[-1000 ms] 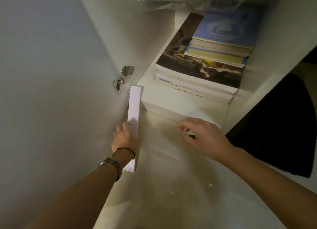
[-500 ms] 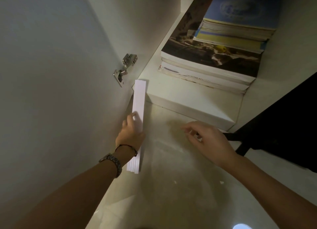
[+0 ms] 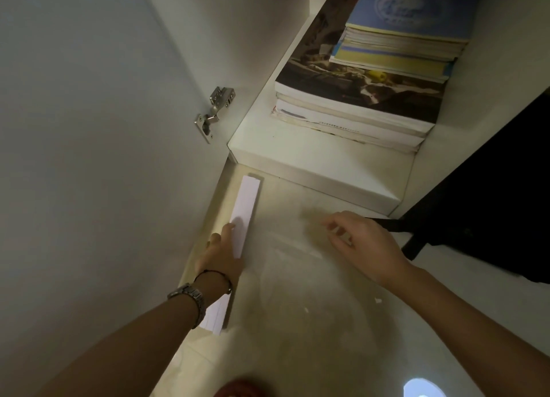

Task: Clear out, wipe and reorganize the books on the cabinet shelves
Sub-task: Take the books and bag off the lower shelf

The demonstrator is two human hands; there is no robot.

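Note:
A stack of books (image 3: 357, 105) lies flat on the bottom shelf (image 3: 312, 164) of the white cabinet, a blue-covered book on top and a large dark picture book under it. A thin white bundle of paper (image 3: 245, 209) stands on edge on the floor beside the open cabinet door (image 3: 89, 158). My left hand (image 3: 221, 256), with a watch and a cord bracelet at the wrist, holds that bundle by its upper edge. My right hand (image 3: 363, 242) hovers over the floor in front of the shelf, fingers loosely curled; whether it holds anything is unclear.
A metal hinge (image 3: 215, 111) joins the open door to the cabinet wall. A black object (image 3: 491, 212) sits to the right of the cabinet. The pale floor (image 3: 297, 322) shows dust and small white scraps. Something red (image 3: 241, 389) shows at the bottom edge.
The view has tilted down and the shelf has moved up in the frame. My left hand has slid slightly along the paper bundle. My right hand has lifted a little off the floor.

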